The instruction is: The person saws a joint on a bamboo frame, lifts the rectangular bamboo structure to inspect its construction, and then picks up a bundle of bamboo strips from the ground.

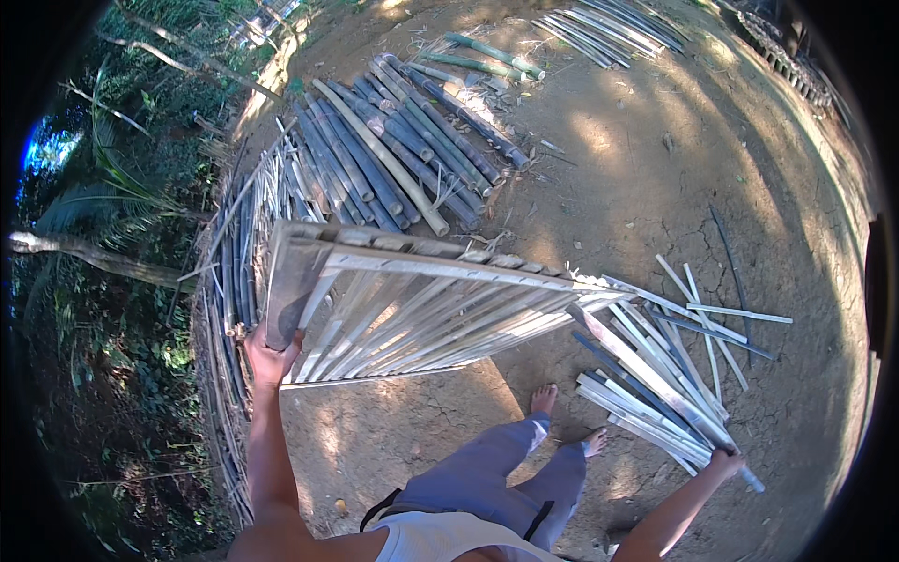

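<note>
**Left hand (272, 354) clasps the slatted panel's end board; right hand (726, 461) holds a long strip**

At eight o'clock of the view, the left hand is closed around the near end of a broad, grey-brown flat board (295, 286). The right hand, at four o'clock, is curled around the lower end of a long, pale, flat bamboo strip (646, 375), whose other end points toward ten o'clock and comes near the panel's far end.

The large rectangular panel of pale bamboo slats (435, 318) lies across the centre, tilted, with the board along its nine o'clock end and its slats running toward three o'clock.

Beneath and beside the held strip, at four o'clock, is a loose heap of whitish and dark split strips (641, 419). A few thin crossed strips (721, 328) lie beyond it at three o'clock. Two bare feet (544, 399) stand on brown, cracked earth (609, 206) at five o'clock, below grey-blue trousers (478, 468).

At eleven o'clock, just past the panel, dark round bamboo poles (375, 140) are piled. Green bamboo lengths (487, 66) lie at twelve, and another spread of pale strips (609, 33) at one. Dense green foliage (103, 309) fills nine o'clock.
</note>
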### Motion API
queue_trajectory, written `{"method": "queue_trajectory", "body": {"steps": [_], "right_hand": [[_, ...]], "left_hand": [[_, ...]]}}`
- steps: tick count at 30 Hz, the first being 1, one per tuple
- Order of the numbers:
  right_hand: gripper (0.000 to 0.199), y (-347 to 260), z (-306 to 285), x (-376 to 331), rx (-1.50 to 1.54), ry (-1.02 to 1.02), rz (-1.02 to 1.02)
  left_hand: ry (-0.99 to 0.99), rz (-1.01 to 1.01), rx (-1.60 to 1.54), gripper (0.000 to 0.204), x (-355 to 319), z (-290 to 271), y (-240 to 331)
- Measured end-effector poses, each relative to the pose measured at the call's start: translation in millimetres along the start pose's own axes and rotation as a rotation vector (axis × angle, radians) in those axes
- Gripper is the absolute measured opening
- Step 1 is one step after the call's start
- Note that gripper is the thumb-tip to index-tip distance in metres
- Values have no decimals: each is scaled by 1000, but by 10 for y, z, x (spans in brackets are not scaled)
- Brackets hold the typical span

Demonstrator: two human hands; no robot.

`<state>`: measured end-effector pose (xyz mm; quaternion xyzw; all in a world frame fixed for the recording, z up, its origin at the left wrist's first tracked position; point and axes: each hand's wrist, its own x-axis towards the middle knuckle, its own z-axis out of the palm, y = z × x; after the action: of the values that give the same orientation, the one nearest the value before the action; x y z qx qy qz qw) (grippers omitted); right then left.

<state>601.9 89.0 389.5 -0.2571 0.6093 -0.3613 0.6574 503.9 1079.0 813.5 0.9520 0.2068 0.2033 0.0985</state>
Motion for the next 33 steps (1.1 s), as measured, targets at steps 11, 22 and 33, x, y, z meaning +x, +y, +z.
{"method": "queue_trajectory", "body": {"steps": [11,22,33], "right_hand": [[66,-878,-338,-1632,-368,337,-105],[90,-191,192,-4939,-719,-1200,374],[67,-174,2,-5947,-802,-1199,353]], "left_hand": [[110,-29,17,43,-67,55,674],[-128,166,-257,35,-582,406,1990],[-580,321,-625,36,-1877,999,2908]]}}
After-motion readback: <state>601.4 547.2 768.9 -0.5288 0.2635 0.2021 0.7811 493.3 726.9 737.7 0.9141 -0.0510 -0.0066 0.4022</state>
